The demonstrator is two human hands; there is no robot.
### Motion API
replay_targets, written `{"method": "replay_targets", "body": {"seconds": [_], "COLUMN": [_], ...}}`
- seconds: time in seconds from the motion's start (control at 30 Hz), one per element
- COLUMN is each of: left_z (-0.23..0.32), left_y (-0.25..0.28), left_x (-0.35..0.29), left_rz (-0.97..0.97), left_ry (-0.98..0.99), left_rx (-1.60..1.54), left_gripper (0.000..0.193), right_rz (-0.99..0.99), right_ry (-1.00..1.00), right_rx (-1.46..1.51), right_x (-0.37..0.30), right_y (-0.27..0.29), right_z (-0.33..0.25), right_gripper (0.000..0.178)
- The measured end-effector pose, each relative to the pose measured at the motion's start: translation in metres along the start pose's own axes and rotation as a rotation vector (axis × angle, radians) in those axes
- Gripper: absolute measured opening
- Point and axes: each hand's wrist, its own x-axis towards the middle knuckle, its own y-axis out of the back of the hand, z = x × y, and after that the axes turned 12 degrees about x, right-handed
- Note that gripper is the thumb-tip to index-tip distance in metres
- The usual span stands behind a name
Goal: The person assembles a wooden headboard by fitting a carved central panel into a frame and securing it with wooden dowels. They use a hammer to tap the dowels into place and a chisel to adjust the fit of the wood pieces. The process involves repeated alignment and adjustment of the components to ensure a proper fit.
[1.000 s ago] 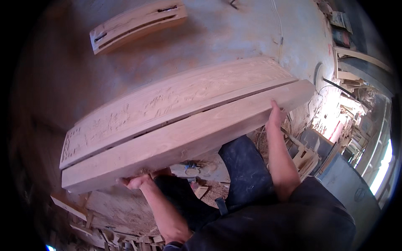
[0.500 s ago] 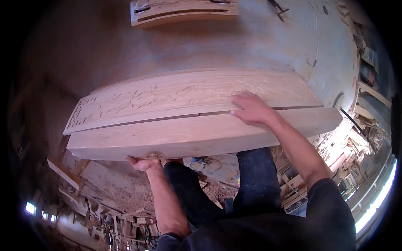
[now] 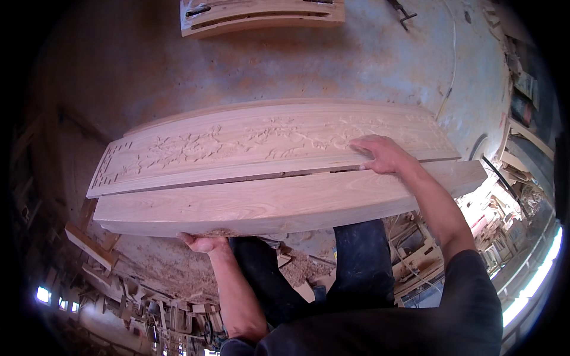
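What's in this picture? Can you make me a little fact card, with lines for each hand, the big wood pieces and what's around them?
Left hand: under the near edge of the plain beam, fingers partly hidden
Right hand: reaching across the plain beam, fingers on the carved panel
Plain beam: long, thick, pale wood
Carved panel: long, pale, with branching patterns, just beyond the plain beam
Farther away: a slotted wooden piece
Below: wood shavings between dark trouser legs
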Motion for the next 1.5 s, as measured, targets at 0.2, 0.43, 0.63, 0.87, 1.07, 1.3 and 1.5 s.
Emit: {"method": "replay_targets", "body": {"seconds": [0.2, 0.43, 0.63, 0.87, 1.07, 1.3, 1.5], "left_z": [-0.001, 0.005, 0.005, 0.000, 0.004, 0.012, 0.005], "left_y": [0.015, 0.001, -0.004, 0.001, -0.008, -0.004, -0.018], "left_x": [0.016, 0.016, 0.014, 0.018, 0.016, 0.016, 0.004], "left_rz": [-0.057, -0.031, 0.046, -0.034, -0.031, 0.034, 0.021], "left_ry": [0.015, 0.071, 0.094, 0.057, 0.098, 0.077, 0.093], "left_rx": [-0.045, -0.005, 0.040, 0.018, -0.048, 0.038, -0.061], "left_gripper": [0.073, 0.071, 0.071, 0.072, 0.072, 0.066, 0.072], "right_rz": [0.320, 0.495, 0.297, 0.341, 0.357, 0.338, 0.339], "right_ry": [0.125, 0.153, 0.044, 0.031, 0.001, -0.049, 0.019], "right_rx": [0.156, -0.090, -0.243, -0.235, -0.203, -0.284, -0.311], "right_x": [-0.015, 0.000, 0.002, 0.005, 0.012, 0.016, 0.009], "right_y": [-0.009, 0.010, -0.007, -0.011, -0.003, -0.008, 0.001], "right_z": [0.000, -0.006, -0.001, 0.003, 0.009, -0.001, -0.003], "right_gripper": [0.037, 0.036, 0.050, 0.052, 0.054, 0.053, 0.060]}}
